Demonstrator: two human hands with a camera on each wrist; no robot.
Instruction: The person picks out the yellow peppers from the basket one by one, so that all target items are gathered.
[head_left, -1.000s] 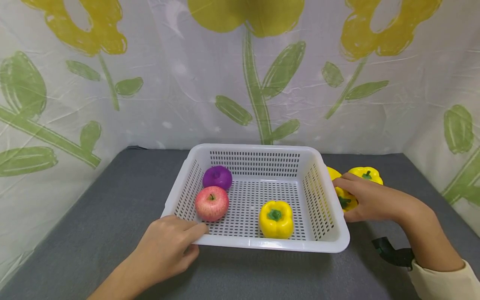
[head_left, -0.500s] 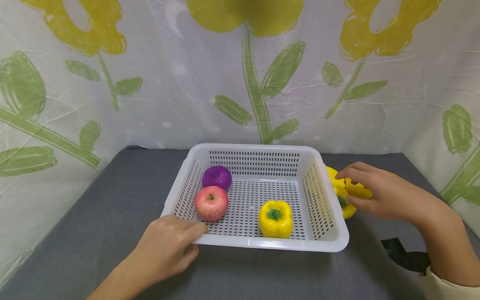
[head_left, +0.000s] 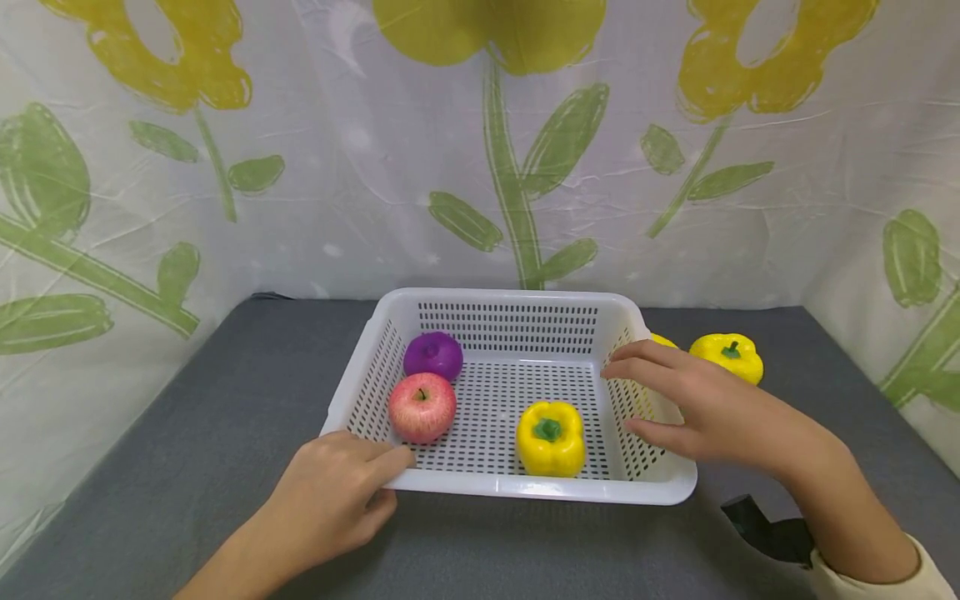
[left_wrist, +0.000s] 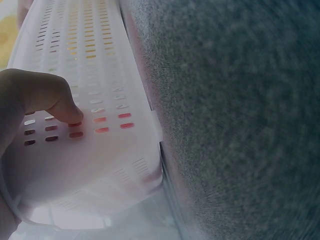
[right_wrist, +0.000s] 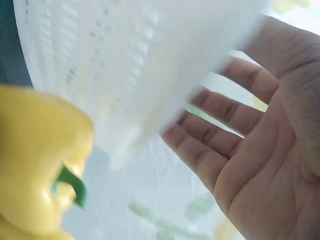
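Observation:
My left hand (head_left: 341, 492) grips the near left corner of a white slotted plastic basket (head_left: 487, 485), thumb against its outer front wall in the left wrist view. Inside lie a purple onion-like vegetable (head_left: 433, 356), a red apple (head_left: 422, 407) and a yellow bell pepper (head_left: 551, 440). Over the basket's right rim hovers my right hand (head_left: 697, 404), holding nothing; the right wrist view shows its palm bare and fingers extended. Outside, to the right, sits another yellow bell pepper (head_left: 729, 357). More yellow pepper (right_wrist: 40, 160) shows beside the basket in the right wrist view, mostly hidden from the head view.
A dark grey cloth (head_left: 187, 433) covers the table beneath the basket. Behind and on both sides hangs a pale curtain (head_left: 360, 167) printed with yellow flowers and green leaves. A dark band (head_left: 772, 529) is on my right wrist.
My right hand drew away from the peppers outside, first to the right, then swung left over the basket's right rim. My left hand and the basket's contents have stayed put.

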